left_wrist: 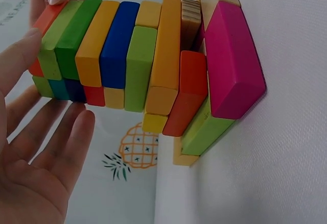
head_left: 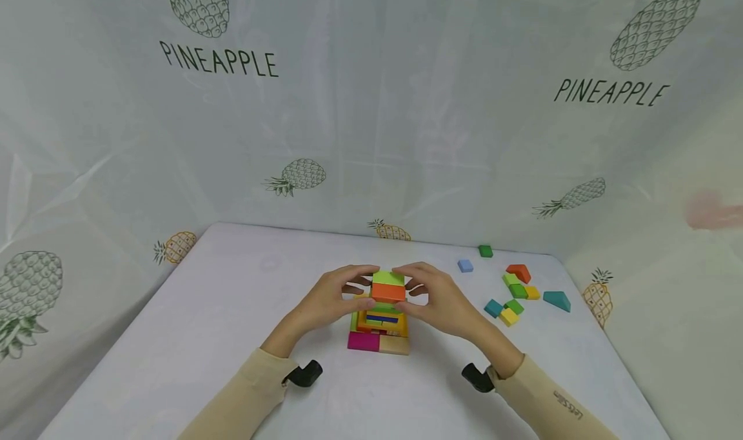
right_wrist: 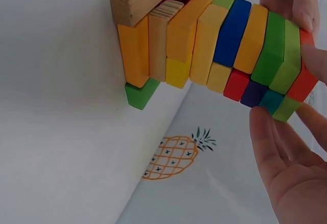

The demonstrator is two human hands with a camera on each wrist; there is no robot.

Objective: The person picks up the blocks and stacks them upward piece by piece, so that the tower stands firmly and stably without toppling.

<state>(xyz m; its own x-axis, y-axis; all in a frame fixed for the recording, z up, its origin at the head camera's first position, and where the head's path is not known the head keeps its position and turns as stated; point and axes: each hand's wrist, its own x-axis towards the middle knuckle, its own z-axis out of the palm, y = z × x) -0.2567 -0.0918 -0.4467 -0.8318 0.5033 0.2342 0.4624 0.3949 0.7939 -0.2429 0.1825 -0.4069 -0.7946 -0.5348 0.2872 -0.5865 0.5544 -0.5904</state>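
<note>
A tower of colourful wooden blocks stands near the middle of the table. At its top, an orange-red block [head_left: 388,292] lies in front of a light green block [head_left: 388,277]. My left hand [head_left: 331,299] holds this top layer at its left end, thumb on the orange-red block and fingers behind. From the right end, my right hand [head_left: 444,301] holds the same layer, thumb in front, index finger at the back. Lower layers include a dark blue block [left_wrist: 120,45] and a green block [right_wrist: 268,47]. A magenta block [head_left: 363,341] and a plain wood block [head_left: 394,344] form the front base.
Loose blocks lie to the right on the white table [head_left: 191,337]: a teal triangular block [head_left: 557,300], a red block [head_left: 519,272], a pale blue block [head_left: 465,266], a dark green block [head_left: 485,251] and several others. A pineapple-print curtain [head_left: 377,117] hangs behind.
</note>
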